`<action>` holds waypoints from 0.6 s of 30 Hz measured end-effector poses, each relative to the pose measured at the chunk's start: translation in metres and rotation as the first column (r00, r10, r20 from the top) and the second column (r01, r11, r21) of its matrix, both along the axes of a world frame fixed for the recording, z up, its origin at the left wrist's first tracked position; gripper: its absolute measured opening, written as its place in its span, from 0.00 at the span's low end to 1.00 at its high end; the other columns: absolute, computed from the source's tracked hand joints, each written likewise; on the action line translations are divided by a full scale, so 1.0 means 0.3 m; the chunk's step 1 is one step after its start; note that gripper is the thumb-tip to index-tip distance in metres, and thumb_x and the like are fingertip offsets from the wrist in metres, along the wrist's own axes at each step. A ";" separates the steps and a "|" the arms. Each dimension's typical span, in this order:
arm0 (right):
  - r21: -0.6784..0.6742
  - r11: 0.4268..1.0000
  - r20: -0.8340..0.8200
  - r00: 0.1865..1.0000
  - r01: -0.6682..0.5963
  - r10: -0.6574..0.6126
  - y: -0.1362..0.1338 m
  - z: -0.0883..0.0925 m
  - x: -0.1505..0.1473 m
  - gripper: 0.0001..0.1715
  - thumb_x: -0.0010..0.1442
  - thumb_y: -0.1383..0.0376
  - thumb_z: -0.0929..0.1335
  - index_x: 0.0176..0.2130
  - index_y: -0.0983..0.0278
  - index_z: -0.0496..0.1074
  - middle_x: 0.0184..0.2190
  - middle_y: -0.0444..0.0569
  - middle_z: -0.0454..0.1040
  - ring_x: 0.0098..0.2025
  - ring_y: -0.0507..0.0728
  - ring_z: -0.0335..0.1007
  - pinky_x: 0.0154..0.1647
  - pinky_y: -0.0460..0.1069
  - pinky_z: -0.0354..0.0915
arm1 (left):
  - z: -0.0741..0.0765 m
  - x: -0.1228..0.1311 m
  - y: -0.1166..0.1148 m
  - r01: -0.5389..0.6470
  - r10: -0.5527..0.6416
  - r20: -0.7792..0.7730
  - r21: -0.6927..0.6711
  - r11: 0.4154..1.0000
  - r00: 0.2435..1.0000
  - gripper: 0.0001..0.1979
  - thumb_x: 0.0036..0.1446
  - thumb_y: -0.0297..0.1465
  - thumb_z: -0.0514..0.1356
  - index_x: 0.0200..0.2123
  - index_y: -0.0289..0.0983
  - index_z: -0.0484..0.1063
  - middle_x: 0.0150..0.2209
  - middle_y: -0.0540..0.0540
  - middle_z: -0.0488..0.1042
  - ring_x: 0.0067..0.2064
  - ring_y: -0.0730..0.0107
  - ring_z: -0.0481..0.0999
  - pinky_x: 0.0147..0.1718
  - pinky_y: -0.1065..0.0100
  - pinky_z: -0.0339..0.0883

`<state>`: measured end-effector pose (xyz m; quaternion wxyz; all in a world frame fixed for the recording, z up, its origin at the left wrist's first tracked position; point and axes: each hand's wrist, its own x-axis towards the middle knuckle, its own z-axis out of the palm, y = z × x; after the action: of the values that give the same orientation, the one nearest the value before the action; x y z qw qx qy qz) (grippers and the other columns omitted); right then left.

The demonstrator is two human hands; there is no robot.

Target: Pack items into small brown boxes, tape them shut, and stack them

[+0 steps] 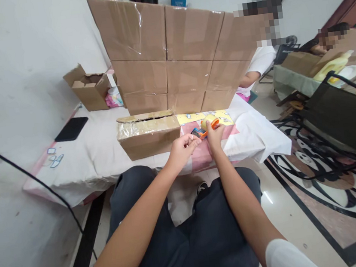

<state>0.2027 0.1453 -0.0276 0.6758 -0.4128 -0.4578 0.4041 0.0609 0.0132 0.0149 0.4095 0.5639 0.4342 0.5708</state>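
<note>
My right hand (214,135) is closed around an orange tape dispenser (208,126) with a yellowish tape roll, held just above the bed edge. My left hand (182,147) is beside it, fingers pinched at the dispenser's front end, apparently on the tape's end. A small cardboard box (147,136) with a taped, slightly open top lies on the white sheet (93,154) just left of my hands.
A wall of stacked taped cardboard boxes (181,55) stands behind. An open box (90,89) and a black phone (71,129) lie at left. A person in a white shirt (262,64) sits behind the stack. A dark folding chair (341,117) stands right.
</note>
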 end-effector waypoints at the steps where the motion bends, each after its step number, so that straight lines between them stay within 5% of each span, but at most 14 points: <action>1: 0.063 0.996 0.038 0.997 0.058 -0.061 -0.021 0.016 0.005 0.16 0.55 0.63 0.74 0.30 0.59 0.61 0.27 0.35 0.62 0.30 0.49 0.60 0.36 0.43 0.62 | 0.007 -0.009 0.000 -0.015 0.015 0.010 0.013 1.000 1.000 0.15 0.56 0.44 0.62 0.31 0.37 0.73 0.21 0.55 0.64 0.23 0.76 0.60 0.25 0.70 0.53; 4: 0.209 0.974 0.187 0.981 -0.092 0.053 -0.101 0.087 0.018 0.11 0.59 0.59 0.71 0.29 0.61 0.69 0.27 0.39 0.67 0.32 0.51 0.63 0.38 0.45 0.63 | 0.033 -0.034 -0.006 -0.061 0.061 0.002 0.026 0.998 0.998 0.14 0.56 0.43 0.63 0.32 0.37 0.74 0.21 0.54 0.64 0.24 0.75 0.60 0.26 0.70 0.53; 7: 0.234 0.907 0.307 0.912 -0.350 0.273 -0.187 0.172 0.012 0.14 0.61 0.54 0.70 0.29 0.60 0.76 0.29 0.44 0.72 0.35 0.55 0.67 0.42 0.49 0.65 | 0.054 -0.058 -0.017 -0.084 0.085 -0.010 0.031 0.996 0.996 0.14 0.55 0.43 0.65 0.32 0.37 0.74 0.20 0.56 0.60 0.23 0.75 0.59 0.25 0.69 0.52; 10: 0.215 0.853 0.377 0.846 -0.476 0.377 -0.251 0.244 -0.022 0.13 0.59 0.54 0.73 0.29 0.60 0.79 0.31 0.47 0.73 0.38 0.56 0.68 0.44 0.52 0.65 | 0.062 -0.079 -0.025 -0.102 0.103 -0.018 0.055 0.993 0.995 0.14 0.55 0.43 0.65 0.32 0.38 0.74 0.20 0.56 0.60 0.24 0.76 0.59 0.25 0.70 0.51; 14: 0.161 0.835 0.426 0.801 -0.525 0.421 -0.284 0.292 -0.091 0.07 0.59 0.60 0.73 0.30 0.59 0.79 0.31 0.45 0.72 0.32 0.54 0.64 0.34 0.50 0.64 | 0.062 -0.098 -0.023 -0.129 0.138 -0.093 0.091 0.987 0.986 0.15 0.57 0.44 0.63 0.31 0.38 0.72 0.21 0.56 0.59 0.24 0.76 0.59 0.25 0.70 0.52; 18: 0.210 0.877 0.396 0.858 -0.432 0.328 -0.279 0.319 -0.140 0.06 0.56 0.66 0.74 0.27 0.60 0.77 0.28 0.43 0.70 0.31 0.53 0.61 0.34 0.49 0.61 | 0.066 -0.118 -0.015 -0.187 0.191 -0.162 0.038 0.982 0.968 0.17 0.55 0.44 0.65 0.42 0.38 0.74 0.19 0.57 0.62 0.23 0.73 0.62 0.27 0.69 0.55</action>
<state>0.1605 0.0615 0.0682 0.5428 -0.2740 -0.6975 0.3792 0.0254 0.0088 0.0348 0.3096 0.5696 0.5119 0.5636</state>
